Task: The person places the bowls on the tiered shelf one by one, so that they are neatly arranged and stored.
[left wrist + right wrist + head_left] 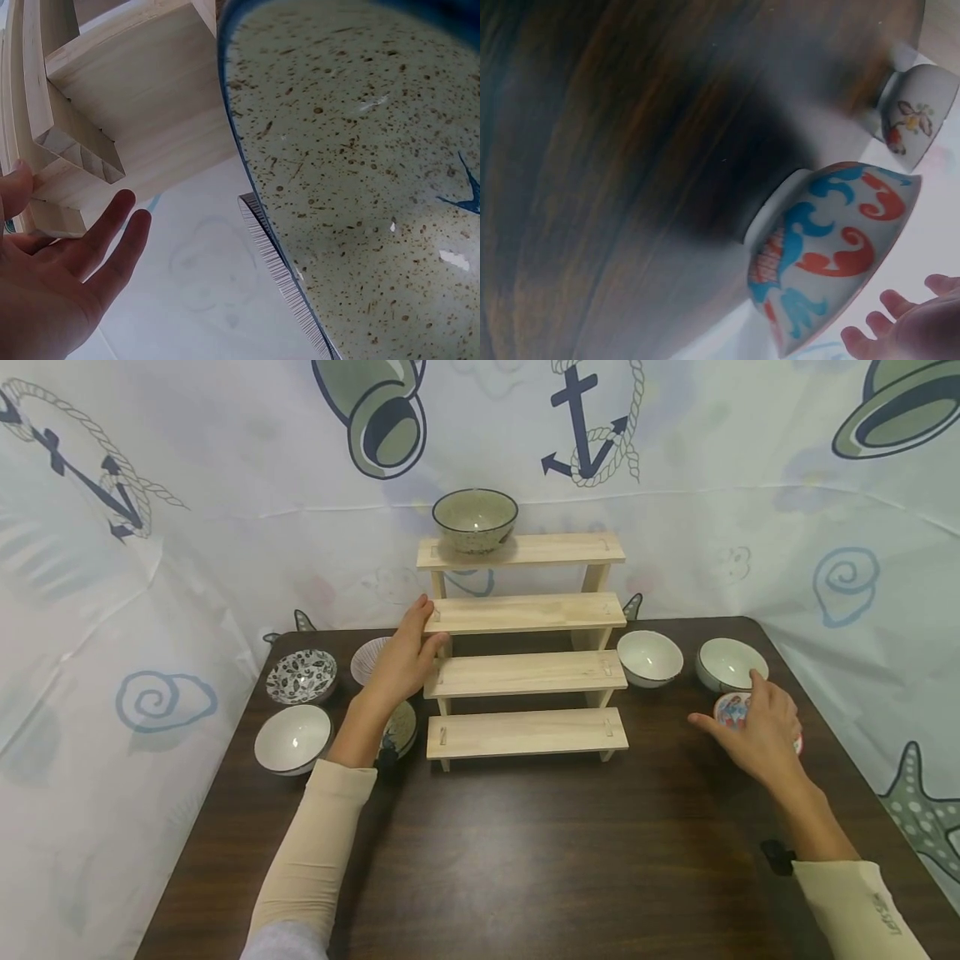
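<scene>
My left hand (405,656) is at the left end of a stepped wooden shelf (525,614), by the second board from the top, fingers extended. In the left wrist view the left hand (67,277) is beside the board ends; firm contact is hard to tell. My right hand (765,727) hovers over a red-and-blue patterned bowl (731,708), covering much of it. In the right wrist view this patterned bowl (825,247) stands apart from the spread fingers (892,304). A speckled green bowl (476,518) sits on the top board's left end.
Two white bowls (650,658) stand right of the shelf, at the back. To the left are a black-and-white patterned bowl (302,677), a white bowl (293,738), a striped bowl (367,660) and a speckled bowl (401,727), the last two partly behind my left arm.
</scene>
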